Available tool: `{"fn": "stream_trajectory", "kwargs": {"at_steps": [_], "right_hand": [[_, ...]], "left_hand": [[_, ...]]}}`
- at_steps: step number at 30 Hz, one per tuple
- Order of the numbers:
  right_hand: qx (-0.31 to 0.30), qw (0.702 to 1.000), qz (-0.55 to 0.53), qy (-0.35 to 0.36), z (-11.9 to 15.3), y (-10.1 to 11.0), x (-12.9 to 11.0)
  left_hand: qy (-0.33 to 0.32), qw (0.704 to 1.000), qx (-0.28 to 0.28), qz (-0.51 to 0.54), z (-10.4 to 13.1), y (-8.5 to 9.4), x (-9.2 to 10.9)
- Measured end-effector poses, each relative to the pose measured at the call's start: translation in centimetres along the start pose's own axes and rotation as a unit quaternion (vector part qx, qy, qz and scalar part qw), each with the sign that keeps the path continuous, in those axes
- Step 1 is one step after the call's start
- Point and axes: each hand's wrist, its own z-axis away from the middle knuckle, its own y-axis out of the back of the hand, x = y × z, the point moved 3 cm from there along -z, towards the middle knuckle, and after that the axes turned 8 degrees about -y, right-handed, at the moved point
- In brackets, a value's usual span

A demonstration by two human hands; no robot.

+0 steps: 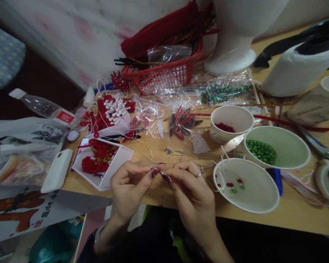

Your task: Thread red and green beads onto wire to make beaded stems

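Note:
Over the table's front edge, my left hand [130, 191] pinches with thumb and forefinger. My right hand [193, 193], with a ring on one finger, pinches right beside it, the fingertips almost touching. Whatever lies between the fingertips is too small and hidden to make out. Pale thin cord [181, 152] lies on the table just beyond my hands. To the right of my right hand is a paper cup [252, 193] with corded red and green bead strands [230, 185] at its rim. Cups of green beads [260, 151] and dark red beads [224, 127] stand behind it.
Left of my hands is a folded paper box [123, 164] of red trimmings, with a white phone-like slab [57, 171] and a plastic bottle [44, 107] further left. A red basket [164, 78] stands behind. Scissors [320, 146] and a tape roll [327, 179] lie right.

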Motion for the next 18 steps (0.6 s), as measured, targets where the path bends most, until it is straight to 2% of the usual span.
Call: {"fn": "stream_trajectory", "kwargs": {"at_steps": [3,9,18], "right_hand": [[-0.003,1.000,-0.001,0.001,0.0,0.0,0.0],[-0.010,1.000,0.001,0.016,-0.2,-0.1,0.0],[-0.030,1.000,0.005,0.008,-0.1,-0.3,0.1]], "left_hand": [[0.003,1.000,-0.023,0.020,-0.3,0.1,-0.2],[-0.042,0.997,-0.068,0.012,-0.9,0.3,0.1],[-0.074,0.992,-0.091,-0.038,-1.5,0.1,0.9]]}}
